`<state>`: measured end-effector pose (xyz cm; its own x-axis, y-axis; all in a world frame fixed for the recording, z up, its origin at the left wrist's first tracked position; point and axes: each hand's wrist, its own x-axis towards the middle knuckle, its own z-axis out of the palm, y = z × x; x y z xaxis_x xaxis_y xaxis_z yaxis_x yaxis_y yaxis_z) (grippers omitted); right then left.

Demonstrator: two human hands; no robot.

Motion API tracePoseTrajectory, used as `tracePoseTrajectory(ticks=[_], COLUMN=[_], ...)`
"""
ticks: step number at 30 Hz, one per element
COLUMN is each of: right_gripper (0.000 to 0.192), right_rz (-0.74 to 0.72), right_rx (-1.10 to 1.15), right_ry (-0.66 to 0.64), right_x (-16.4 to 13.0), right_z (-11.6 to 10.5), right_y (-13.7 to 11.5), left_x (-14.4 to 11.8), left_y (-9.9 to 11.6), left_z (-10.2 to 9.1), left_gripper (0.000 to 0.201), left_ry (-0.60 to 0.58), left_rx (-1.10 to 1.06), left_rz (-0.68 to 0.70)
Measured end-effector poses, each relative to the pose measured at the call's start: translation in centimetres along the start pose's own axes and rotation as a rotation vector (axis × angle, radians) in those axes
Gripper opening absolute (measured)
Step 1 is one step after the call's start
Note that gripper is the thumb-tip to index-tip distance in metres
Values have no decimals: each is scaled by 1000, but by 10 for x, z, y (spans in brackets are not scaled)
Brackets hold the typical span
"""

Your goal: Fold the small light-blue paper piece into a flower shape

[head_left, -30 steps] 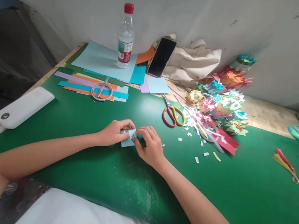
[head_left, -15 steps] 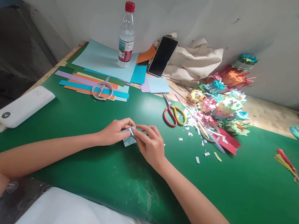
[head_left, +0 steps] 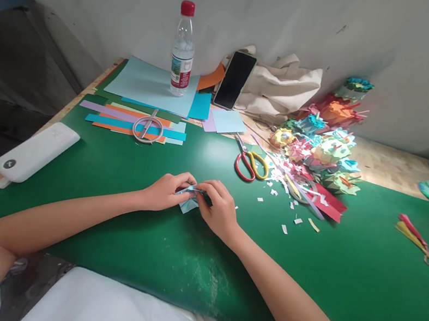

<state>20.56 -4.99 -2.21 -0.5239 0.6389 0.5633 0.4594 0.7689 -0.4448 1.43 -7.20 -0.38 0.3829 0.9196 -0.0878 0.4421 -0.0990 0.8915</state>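
Observation:
A small folded piece of light blue paper [head_left: 188, 203] lies on the green table mat [head_left: 344, 272] between my two hands. My left hand [head_left: 165, 191] pinches its left side with fingers curled over it. On the right side, my right hand [head_left: 219, 207] grips the paper, fingertips meeting the left hand's above the fold. Most of the paper is hidden under my fingers.
Red and yellow scissors [head_left: 248, 162] lie behind my hands. A heap of paper flowers [head_left: 319, 146] and scraps sits to the right. Coloured strips with a metal ring [head_left: 146, 128], paper sheets, a water bottle [head_left: 183, 50], a phone [head_left: 235, 80] and a cloth bag are at the back. A white power bank [head_left: 35, 151] is left.
My hands have drawn closer together over the blue paper, and the right fingers have curled further onto it. The paper shows less than before.

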Motion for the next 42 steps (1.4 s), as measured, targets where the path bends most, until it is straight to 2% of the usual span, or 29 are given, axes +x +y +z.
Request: tracePoseTrajectory(ticks=[10,21,42], right_gripper=[11,11,14], right_rz=[43,140,371], right_rx=[-12,109,361], right_ry=[-20,-62,-94], right_x=[-3,-3,6], right_z=[0,1,-5], right_y=[-3,-6,-7], left_x=[-1,1,1], left_y=[-4,-2,-6], left_z=[-2,2,-1], left_gripper=[22,19,20], left_ry=[-82,-20,-5], left_rx=[12,-23,-12], left_rz=[63,-7,24])
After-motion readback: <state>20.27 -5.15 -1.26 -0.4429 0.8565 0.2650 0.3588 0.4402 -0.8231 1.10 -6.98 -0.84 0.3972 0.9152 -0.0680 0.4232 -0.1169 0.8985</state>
